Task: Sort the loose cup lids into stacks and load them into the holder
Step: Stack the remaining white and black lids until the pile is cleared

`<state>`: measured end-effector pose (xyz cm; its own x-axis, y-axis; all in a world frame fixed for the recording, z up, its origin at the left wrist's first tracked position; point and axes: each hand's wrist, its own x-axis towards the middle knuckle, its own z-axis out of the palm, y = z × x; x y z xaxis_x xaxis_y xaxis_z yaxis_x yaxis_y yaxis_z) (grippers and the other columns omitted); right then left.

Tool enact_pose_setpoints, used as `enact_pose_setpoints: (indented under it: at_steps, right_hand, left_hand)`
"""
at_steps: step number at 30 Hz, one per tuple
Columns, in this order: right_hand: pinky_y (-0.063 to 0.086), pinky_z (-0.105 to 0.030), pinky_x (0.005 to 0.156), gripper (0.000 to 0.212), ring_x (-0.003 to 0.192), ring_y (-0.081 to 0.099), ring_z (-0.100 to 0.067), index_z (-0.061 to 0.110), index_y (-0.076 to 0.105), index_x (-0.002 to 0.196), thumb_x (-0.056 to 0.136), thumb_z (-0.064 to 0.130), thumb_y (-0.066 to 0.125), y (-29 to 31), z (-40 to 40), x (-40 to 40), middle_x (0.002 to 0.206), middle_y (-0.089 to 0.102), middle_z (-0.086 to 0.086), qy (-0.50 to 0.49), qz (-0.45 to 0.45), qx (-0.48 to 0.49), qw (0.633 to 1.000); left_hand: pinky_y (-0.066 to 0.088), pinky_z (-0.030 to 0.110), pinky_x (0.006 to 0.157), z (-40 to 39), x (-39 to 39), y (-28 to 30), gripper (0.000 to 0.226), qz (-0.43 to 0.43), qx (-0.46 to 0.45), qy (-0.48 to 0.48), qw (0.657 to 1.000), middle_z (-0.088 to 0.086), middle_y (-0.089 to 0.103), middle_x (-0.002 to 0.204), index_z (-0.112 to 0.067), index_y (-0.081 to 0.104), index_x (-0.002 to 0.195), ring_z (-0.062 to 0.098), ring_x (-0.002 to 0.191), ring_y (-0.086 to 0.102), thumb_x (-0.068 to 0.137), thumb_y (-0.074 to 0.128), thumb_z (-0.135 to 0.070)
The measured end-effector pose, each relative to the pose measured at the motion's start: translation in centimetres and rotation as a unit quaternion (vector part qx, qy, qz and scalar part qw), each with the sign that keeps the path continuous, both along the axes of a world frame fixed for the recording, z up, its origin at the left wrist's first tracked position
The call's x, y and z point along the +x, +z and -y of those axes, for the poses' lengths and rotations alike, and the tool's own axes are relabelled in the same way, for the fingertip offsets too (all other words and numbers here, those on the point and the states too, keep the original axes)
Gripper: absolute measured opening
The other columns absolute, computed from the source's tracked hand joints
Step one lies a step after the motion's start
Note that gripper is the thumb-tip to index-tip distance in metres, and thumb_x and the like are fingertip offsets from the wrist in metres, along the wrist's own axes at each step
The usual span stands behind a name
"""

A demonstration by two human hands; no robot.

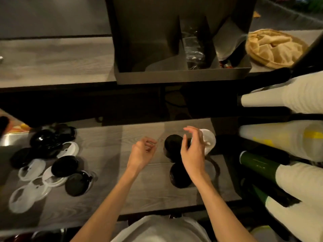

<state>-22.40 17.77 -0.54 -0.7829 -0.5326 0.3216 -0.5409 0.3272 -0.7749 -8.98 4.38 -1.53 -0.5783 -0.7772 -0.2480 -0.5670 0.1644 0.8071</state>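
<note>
Loose black lids (46, 142) and clear white lids (32, 169) lie scattered at the left of the grey counter (111, 172). Two stacks of black lids stand in the middle right, one farther (172, 145) and one nearer (179, 176). A white lid stack (208, 139) stands beside the far black stack. My right hand (193, 151) hovers over the white stack with fingers spread, holding nothing. My left hand (142, 151) floats loosely curled and empty just left of the far black stack. The dark divided holder (181, 75) sits on the raised shelf behind.
Sleeves of white paper cups (286, 98) and a green cup stack (258, 163) jut in from a rack on the right. A basket with a tan cloth (274, 48) sits at the back right. A metal tray (10, 137) edges the far left.
</note>
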Motion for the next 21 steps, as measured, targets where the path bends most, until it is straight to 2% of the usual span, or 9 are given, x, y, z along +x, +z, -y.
enact_pose_setpoints:
  at_steps: [4,6,7,9,13,15,17,19,21]
  right_hand:
    - [0.041,-0.005,0.086,0.018,0.104,0.057,-0.002,0.018,0.061,0.121,0.104,0.018,0.058,-1.4,4.4,6.5,0.114,0.063,0.005,0.145,0.056,0.063,0.986]
    - [0.05,-0.014,0.085,0.017,0.102,0.063,-0.004,0.019,0.062,0.119,0.102,0.02,0.061,-3.1,6.2,9.7,0.112,0.066,0.006,0.212,0.078,0.109,0.968]
    - [0.055,-0.024,0.085,0.018,0.101,0.066,-0.006,0.019,0.063,0.118,0.101,0.019,0.064,-3.8,7.2,11.8,0.112,0.067,0.005,0.247,0.088,0.127,0.957]
    - [0.058,-0.035,0.087,0.021,0.099,0.068,-0.01,0.018,0.063,0.118,0.097,0.018,0.068,-4.9,8.9,15.2,0.114,0.067,0.003,0.3,0.107,0.16,0.934]
    - [0.049,-0.029,0.096,0.05,0.118,0.06,-0.018,0.021,0.055,0.134,0.09,0.027,0.078,-4.2,13.0,20.6,0.134,0.055,0.0,0.398,0.118,0.236,0.879]
    - [0.043,-0.032,0.105,0.076,0.132,0.051,-0.023,0.02,0.044,0.149,0.085,0.027,0.083,-3.5,15.5,22.7,0.149,0.042,-0.004,0.453,0.088,0.276,0.843]
    - [0.037,-0.038,0.115,0.097,0.145,0.039,-0.029,0.026,0.028,0.159,0.082,0.028,0.086,-3.2,18.2,24.9,0.16,0.025,-0.007,0.494,0.067,0.313,0.808]
    - [0.034,-0.045,0.12,0.102,0.15,0.03,-0.034,0.034,0.022,0.16,0.082,0.029,0.087,-3.5,20.6,26.3,0.163,0.016,-0.007,0.505,0.059,0.323,0.798]
    - [0.036,-0.049,0.12,0.098,0.149,0.029,-0.038,0.036,0.026,0.159,0.083,0.026,0.086,-4.2,23.1,27.4,0.165,0.011,-0.006,0.487,0.051,0.346,0.8]
  left_hand:
    - [0.06,0.04,0.077,1.9,8.9,-1.2,0.005,0.019,0.0,0.102,0.995,0.008,0.072,0.079,-0.011,0.073,0.094,0.028,0.076,0.072,0.089,0.074,-0.01]
    - [0.058,0.032,0.079,2.3,13.1,-1.6,0.004,0.037,-0.015,0.136,0.99,-0.003,0.074,0.081,-0.014,0.074,0.092,0.019,0.079,0.072,0.088,0.075,-0.016]
    - [0.056,0.029,0.079,2.6,15.6,-1.9,0.004,0.045,-0.015,0.159,0.986,-0.008,0.073,0.081,-0.02,0.073,0.089,0.012,0.08,0.071,0.087,0.075,-0.018]
    - [0.051,0.025,0.077,3.0,19.4,-2.2,0.014,0.043,-0.005,0.205,0.978,-0.014,0.069,0.078,-0.028,0.069,0.086,0.006,0.078,0.068,0.086,0.074,-0.015]
    - [0.047,0.023,0.074,3.6,25.7,-3.2,0.01,0.055,-0.002,0.288,0.956,-0.002,0.07,0.083,-0.014,0.071,0.097,0.014,0.08,0.068,0.088,0.075,-0.013]
    - [0.046,0.022,0.073,3.9,28.1,-3.7,0.013,0.047,0.017,0.324,0.945,0.004,0.071,0.09,-0.008,0.07,0.1,0.019,0.084,0.068,0.088,0.074,-0.009]
    - [0.046,0.024,0.073,4.3,30.3,-4.3,0.014,0.066,0.028,0.352,0.933,0.001,0.069,0.089,-0.013,0.068,0.099,0.019,0.085,0.068,0.088,0.075,-0.011]
    - [0.047,0.027,0.075,4.4,31.3,-5.0,0.017,0.082,0.063,0.354,0.93,-0.002,0.067,0.089,-0.018,0.063,0.099,0.023,0.09,0.068,0.087,0.074,-0.012]
    - [0.05,0.032,0.083,4.6,31.8,-6.0,0.028,0.099,0.096,0.338,0.931,0.003,0.067,0.102,-0.013,0.062,0.108,0.025,0.101,0.066,0.085,0.076,-0.012]
